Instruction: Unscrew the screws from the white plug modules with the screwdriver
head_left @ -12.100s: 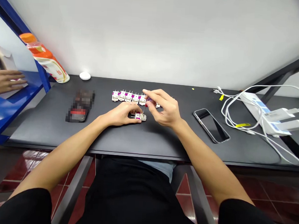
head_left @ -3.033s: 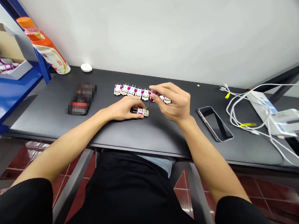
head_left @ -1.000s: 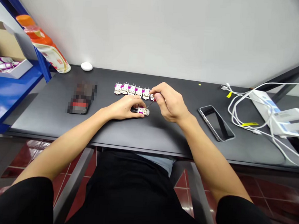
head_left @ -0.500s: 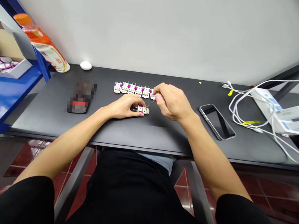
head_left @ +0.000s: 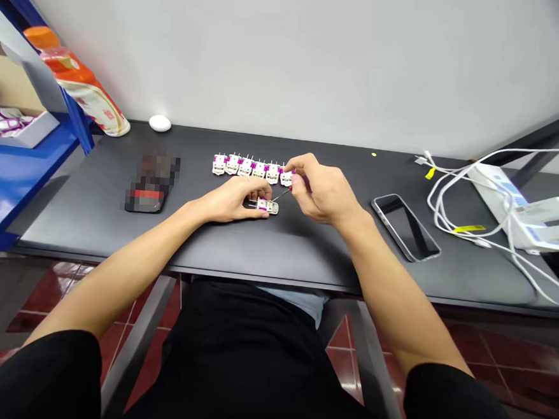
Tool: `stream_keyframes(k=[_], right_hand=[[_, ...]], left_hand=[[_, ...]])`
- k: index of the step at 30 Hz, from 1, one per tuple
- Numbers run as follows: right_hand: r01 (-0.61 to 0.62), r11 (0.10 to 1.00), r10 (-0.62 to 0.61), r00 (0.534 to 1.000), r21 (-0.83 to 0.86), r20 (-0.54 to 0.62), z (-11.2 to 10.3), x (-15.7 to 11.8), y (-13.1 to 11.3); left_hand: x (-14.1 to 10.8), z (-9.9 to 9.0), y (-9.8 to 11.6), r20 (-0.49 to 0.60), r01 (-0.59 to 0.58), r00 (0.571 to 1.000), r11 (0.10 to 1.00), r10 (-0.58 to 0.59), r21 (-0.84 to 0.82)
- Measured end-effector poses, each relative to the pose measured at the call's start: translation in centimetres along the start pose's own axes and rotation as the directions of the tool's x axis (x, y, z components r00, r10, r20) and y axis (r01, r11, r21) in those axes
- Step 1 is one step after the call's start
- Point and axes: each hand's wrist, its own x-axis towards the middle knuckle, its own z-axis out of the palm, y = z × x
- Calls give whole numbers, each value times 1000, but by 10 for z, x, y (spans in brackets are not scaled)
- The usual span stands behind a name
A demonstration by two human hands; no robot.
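On the dark desk (head_left: 238,251) my left hand (head_left: 235,200) pinches a small white and purple electrical part with metal pins (head_left: 263,205), lying on its side with its clear end to the right. My right hand (head_left: 321,190) grips a thin screwdriver (head_left: 283,194) with a bit of red at its handle; most of the handle is hidden in my fingers. Its slim shaft slants down left, and the tip meets the top of the part. Just behind my hands stands a row of several similar white and purple parts (head_left: 245,166), pins upward.
To the right lie a smartphone (head_left: 406,228), tangled white cables (head_left: 445,208) and a white box-shaped device (head_left: 509,206). Left are a blurred dark object (head_left: 150,184), a white oval object (head_left: 160,123) and an orange-capped bottle (head_left: 84,87). An open carton (head_left: 31,128) sits on a blue shelf.
My right index finger has lifted and straightened slightly at the screwdriver's handle, uncovering more of the last part in the row. My left hand and its part stay put.
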Motion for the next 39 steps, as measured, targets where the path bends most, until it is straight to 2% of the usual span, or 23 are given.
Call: stream_keyframes(k=[7,16,27,31,39], right_hand=[[79,995,-78,997,57,-23,-4,2,0],[16,1000,-15,997,15,-77,3,-2,4],[103,985,-99,994,138,-34,-1,0,-2],[109,989,-104,993,105,-51,0,0,-3],[41,999,-40,998,31,-40,7,-1,-4]], left_hand=[[-1,-1,-1,8,-31,999,999,31,26],[0,-1,-1,18,-6,1000,999,5,37],[0,-1,-1,30,10,999,1000,-10,7],[0,0,-1,30,5,1000,1000,-5,5],[0,2,-3,21,-10,1000,1000,10,-9]])
